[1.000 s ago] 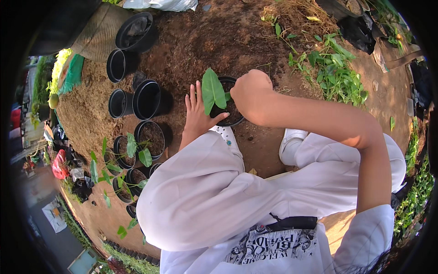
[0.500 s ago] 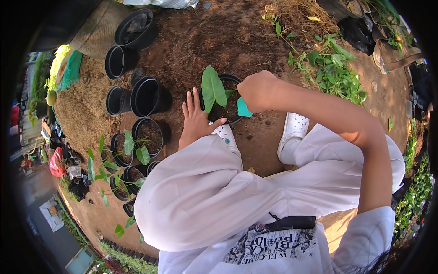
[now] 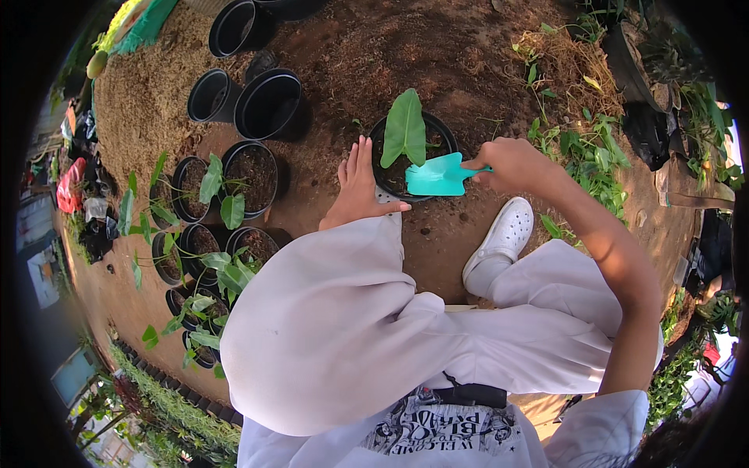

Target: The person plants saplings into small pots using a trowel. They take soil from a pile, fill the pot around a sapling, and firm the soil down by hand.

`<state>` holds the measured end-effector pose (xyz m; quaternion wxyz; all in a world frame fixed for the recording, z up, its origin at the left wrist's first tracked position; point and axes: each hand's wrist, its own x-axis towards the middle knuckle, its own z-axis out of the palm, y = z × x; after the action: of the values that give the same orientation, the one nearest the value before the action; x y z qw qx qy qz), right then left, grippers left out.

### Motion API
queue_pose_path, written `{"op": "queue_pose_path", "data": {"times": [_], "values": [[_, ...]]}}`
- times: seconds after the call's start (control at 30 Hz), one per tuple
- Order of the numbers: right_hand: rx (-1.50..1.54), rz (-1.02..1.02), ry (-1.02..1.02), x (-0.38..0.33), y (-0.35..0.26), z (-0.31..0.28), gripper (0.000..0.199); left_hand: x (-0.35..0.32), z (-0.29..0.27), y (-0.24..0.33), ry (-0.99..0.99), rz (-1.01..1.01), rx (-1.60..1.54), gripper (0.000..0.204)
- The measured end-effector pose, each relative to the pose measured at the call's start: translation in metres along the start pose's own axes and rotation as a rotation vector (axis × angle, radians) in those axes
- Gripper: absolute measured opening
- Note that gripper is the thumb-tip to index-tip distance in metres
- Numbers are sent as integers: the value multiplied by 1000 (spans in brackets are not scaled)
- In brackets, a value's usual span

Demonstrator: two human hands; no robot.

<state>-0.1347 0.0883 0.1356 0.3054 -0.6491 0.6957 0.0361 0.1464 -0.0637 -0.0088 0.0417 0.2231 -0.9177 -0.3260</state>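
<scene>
A round black plant pot [image 3: 450, 140] stands on the ground before my feet, with dark soil in it. From it rises a young plant with a broad green leaf [image 3: 405, 129]. My right hand [image 3: 507, 165] grips the handle of a turquoise hand trowel [image 3: 437, 178]. The trowel's blade lies over the near right part of the pot, below the leaf. My left hand [image 3: 360, 186] is at the pot's left side, fingers stretched and thumb pointing right along the near rim. Whether its fingers touch the pot wall I cannot tell.
Empty black pots [image 3: 269, 104] stand to the left, beyond several potted seedlings [image 3: 232, 210]. Dry brown mulch [image 3: 148, 101] is heaped at the far left. Cut green vines [image 3: 585, 160] and dry roots [image 3: 573, 62] lie at the right. My white clog [image 3: 503, 234] is near the pot.
The trowel has turned so that its whole blade shows flat over the pot, and my right hand has drawn back to the right. My left hand stays beside the pot. The view has shifted.
</scene>
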Motion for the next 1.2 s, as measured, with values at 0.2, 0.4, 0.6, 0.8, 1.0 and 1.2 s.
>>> {"op": "queue_pose_path", "data": {"times": [0.2, 0.4, 0.6, 0.8, 1.0, 1.2], "values": [[-91, -30, -17, -2, -36, -39, 31, -4, -2, -2, -20, -52, -71, 145], [20, 84, -55, -1, -15, 1, 32, -4, 0, 3, -39, -65, -197, 148], [16, 24, 7, -11, -22, -21, 33, 5, 7, -20, 148, -224, -849, 107], [59, 102, -18, -21, -7, 1, 34, 48, -2, -19, -226, -686, -879, 53], [46, 61, 40, -39, 2, 9, 35, 66, 12, -19, -160, -687, -939, 38], [-1, 105, 159, -48, 6, -4, 33, 77, 21, 22, -21, -755, -1339, 39]]}}
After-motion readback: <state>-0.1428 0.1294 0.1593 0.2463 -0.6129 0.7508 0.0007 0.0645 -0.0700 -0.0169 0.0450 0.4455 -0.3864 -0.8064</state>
